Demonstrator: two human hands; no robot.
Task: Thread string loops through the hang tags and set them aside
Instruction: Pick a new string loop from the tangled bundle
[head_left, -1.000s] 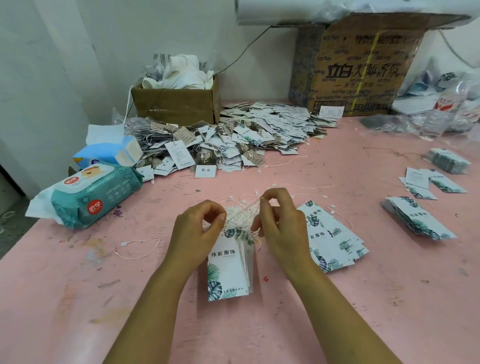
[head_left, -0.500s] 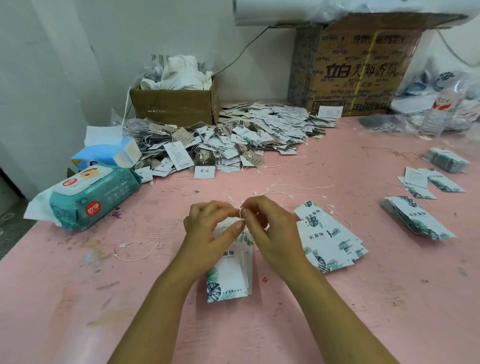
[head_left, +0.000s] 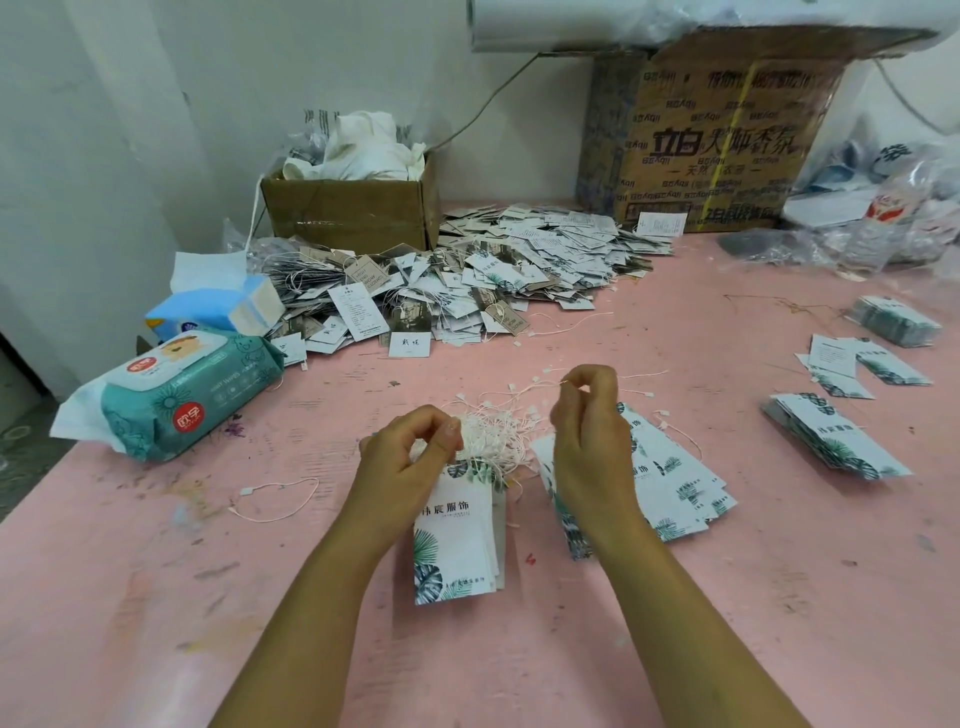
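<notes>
On a pink table (head_left: 156, 597), the left hand (head_left: 410, 460) is pinching the top of a stack of white, green-leafed card hang tags (head_left: 457, 540). The right hand (head_left: 592, 431) is pinching one strand of tangled thin white string (head_left: 493, 431).

Half a second ago the two hands were pressed together over the top of the stack of tags (head_left: 457, 540). The right hand (head_left: 587, 431) has since lifted up and off to the right, pinching one string (head_left: 644, 374) between thumb and fingertips. The left hand (head_left: 410, 462) has drawn back to the stack's top left corner, uncovering the bundle of strings (head_left: 493, 431).
</notes>
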